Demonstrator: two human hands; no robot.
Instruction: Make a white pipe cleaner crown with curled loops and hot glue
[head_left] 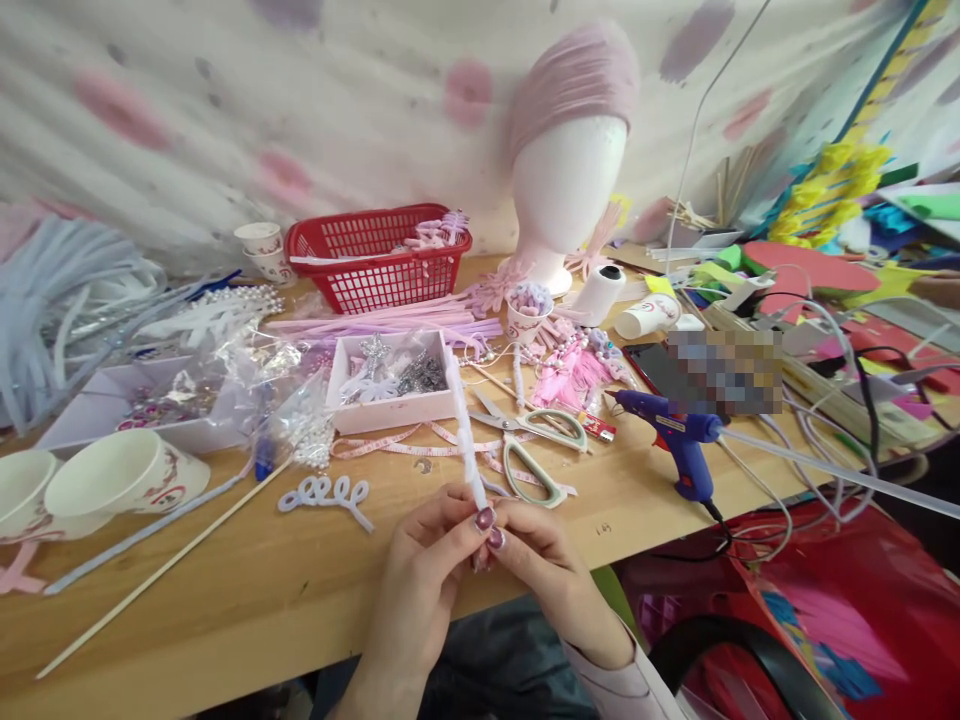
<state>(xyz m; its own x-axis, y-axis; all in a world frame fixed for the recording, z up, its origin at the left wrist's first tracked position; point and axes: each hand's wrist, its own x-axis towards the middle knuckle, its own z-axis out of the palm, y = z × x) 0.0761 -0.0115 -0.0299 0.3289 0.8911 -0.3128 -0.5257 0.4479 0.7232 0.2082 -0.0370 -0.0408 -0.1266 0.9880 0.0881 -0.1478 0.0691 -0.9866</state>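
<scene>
A pale lilac pipe cleaner (466, 440) rises upright from between my fingertips, its upper end in front of the white box. My left hand (431, 560) pinches its lower end between thumb and fingers. Close against it, my right hand (544, 560) pinches the same end, so the thumbs nearly meet. The very bottom of the pipe cleaner is hidden by the fingers. Just beyond my hands lie open scissors (532, 455) with cream handles and a pink measuring tape (390, 443). A coiled pipe cleaner (326, 497) rests on the table to the left.
A blue glue gun (675, 430) with trailing cables lies at the right. Behind stand a red basket (382, 290), a white foam head (568, 190) and a white box of trinkets (394, 412). Paper cups (120, 480) and a long wooden stick (161, 570) occupy the left.
</scene>
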